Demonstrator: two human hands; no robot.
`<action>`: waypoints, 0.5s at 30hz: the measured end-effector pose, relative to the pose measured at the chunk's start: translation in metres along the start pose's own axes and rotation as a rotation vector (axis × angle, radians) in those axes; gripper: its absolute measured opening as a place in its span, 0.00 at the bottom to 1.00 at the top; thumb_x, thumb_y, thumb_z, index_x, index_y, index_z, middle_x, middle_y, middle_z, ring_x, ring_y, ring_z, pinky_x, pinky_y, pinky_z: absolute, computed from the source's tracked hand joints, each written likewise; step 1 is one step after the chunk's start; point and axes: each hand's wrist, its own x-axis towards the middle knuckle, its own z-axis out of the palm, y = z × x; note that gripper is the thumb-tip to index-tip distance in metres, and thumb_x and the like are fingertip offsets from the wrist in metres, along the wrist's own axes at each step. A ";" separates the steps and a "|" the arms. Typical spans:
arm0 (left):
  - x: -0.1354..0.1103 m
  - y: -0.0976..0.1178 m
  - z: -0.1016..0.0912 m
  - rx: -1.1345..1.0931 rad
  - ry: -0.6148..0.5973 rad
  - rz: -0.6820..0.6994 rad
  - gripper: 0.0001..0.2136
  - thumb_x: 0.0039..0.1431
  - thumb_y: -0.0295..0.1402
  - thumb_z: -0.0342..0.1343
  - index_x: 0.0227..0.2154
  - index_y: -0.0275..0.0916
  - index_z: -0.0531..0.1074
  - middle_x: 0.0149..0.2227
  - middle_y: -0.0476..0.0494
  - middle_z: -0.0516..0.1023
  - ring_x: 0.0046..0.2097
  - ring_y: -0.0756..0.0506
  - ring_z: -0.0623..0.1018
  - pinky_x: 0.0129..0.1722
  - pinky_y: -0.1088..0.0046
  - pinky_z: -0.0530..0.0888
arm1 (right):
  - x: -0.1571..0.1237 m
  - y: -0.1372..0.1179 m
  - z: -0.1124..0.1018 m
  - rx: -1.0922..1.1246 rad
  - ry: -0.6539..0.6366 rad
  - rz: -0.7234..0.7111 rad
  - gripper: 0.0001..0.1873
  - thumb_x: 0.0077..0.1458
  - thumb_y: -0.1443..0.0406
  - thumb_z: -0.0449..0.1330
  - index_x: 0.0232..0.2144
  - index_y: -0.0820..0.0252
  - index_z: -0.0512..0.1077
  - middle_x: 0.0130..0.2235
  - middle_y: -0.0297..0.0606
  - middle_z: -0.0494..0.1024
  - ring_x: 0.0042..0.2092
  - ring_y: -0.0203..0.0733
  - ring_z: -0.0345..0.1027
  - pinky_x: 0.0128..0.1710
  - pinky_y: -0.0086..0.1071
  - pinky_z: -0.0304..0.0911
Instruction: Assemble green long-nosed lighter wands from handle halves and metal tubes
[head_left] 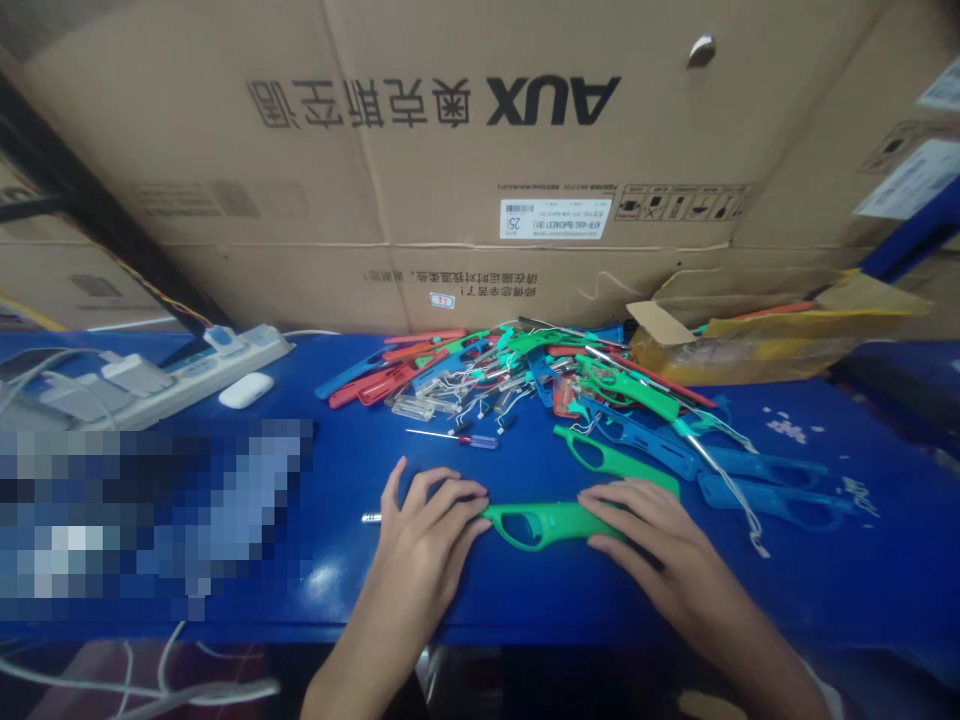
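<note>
A green long-nosed lighter point(556, 522) lies level near the front of the blue table, its trigger loop facing left. My left hand point(426, 535) has its fingers closed round the nozzle side, and a metal tip point(370, 518) shows beyond that hand. At the opposite end, my right hand point(651, 528) grips the handle between thumb and fingers. Just behind the lighter rests a loose green casing half point(619, 464). A small screwdriver point(480, 441) with a red and clear handle lies behind my left hand. Whatever is under my fingers is hidden.
Behind is a heap of red, blue and green lighter parts point(450, 365) with wires. Blue casings point(776, 500) lie right. An open carton point(765, 350) stands at the back right. Left are a power strip point(191, 365) and white mouse-like object point(246, 390); cardboard point(420, 210) walls the back.
</note>
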 end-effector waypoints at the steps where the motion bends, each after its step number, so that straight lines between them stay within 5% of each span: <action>1: 0.000 0.000 0.000 0.001 -0.005 0.004 0.07 0.69 0.30 0.55 0.43 0.46 0.78 0.46 0.48 0.83 0.51 0.40 0.76 0.64 0.36 0.55 | 0.000 0.001 0.001 -0.005 0.010 -0.012 0.15 0.67 0.59 0.58 0.54 0.48 0.74 0.51 0.37 0.81 0.53 0.47 0.74 0.55 0.48 0.68; 15: 0.000 0.007 0.002 0.073 0.039 0.049 0.07 0.70 0.28 0.53 0.43 0.41 0.76 0.46 0.47 0.82 0.52 0.40 0.76 0.68 0.40 0.51 | 0.001 -0.005 0.006 -0.132 0.037 -0.016 0.15 0.68 0.60 0.56 0.53 0.52 0.76 0.48 0.40 0.81 0.49 0.48 0.75 0.48 0.46 0.71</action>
